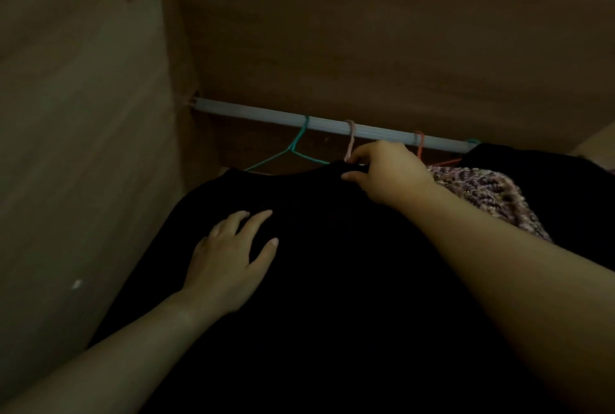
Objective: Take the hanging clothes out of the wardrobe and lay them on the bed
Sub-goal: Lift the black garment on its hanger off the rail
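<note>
Inside the wardrobe, a pale rail is running from the left wall down toward the right. A black garment is hanging just below the rail, long axis dropping down toward the camera, neckline up at the rail. The right hand is pinching at the garment's collar beside the pink hanger hook, fingers closed on fabric or hanger, hard to tell which. The left hand is lying flat and spread on the garment's front, gripping nothing. A green hanger is hooking the rail left of the pink one; an orange hanger and a purple knit are sitting right of it.
</note>
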`<state>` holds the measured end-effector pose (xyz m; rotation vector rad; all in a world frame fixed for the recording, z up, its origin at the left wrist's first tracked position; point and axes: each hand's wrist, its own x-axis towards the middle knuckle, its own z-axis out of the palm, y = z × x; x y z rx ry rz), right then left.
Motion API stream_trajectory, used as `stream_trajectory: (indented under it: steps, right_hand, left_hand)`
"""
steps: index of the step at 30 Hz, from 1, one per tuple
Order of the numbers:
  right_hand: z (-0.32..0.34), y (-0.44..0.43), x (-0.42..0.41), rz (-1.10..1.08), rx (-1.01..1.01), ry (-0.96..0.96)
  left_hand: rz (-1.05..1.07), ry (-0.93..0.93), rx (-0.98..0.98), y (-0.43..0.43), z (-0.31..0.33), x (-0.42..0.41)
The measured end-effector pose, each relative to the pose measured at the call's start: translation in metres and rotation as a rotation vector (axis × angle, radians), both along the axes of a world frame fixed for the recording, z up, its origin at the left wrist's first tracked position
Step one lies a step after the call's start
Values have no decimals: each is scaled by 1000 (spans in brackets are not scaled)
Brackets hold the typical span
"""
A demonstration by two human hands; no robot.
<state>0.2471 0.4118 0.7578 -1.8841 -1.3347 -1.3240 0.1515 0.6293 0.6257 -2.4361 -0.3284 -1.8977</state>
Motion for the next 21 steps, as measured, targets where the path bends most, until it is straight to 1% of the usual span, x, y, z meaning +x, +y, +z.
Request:
stream_trajectory:
  steps: [3, 5, 7, 9, 12, 14, 16, 18, 21]
  right_hand:
    - [7, 2, 2, 48, 63, 77]
    - [13, -1, -1, 42, 140, 82]
    - [21, -7, -7, 31, 247, 54]
    - [25, -11, -12, 31, 317, 34]
    - [18, -9, -7, 49, 367, -15]
    - [7, -9, -2, 70, 419, -68]
    - [-6, -14, 1, 80, 471, -117]
    - [-24, -20, 4, 108, 491, -143]
    - [-64, -27, 19, 179, 463, -85]
  left_hand:
    - [-50, 15, 12, 2, 10, -2]
    - [-53, -9, 45, 0, 20, -4]
    - [-41, -42, 90, -3, 31, -3]
    - [-72, -65, 100, -4, 41, -3]
    - [-222, -123, 50, -4, 46, -7]
    - [-267, -182, 63, -5, 43, -10]
    - [-218, -225, 116, -9, 37, -14]
    - [-120, -279, 181, -18, 30, -21]
    - [80, -362, 298, -28, 15, -33]
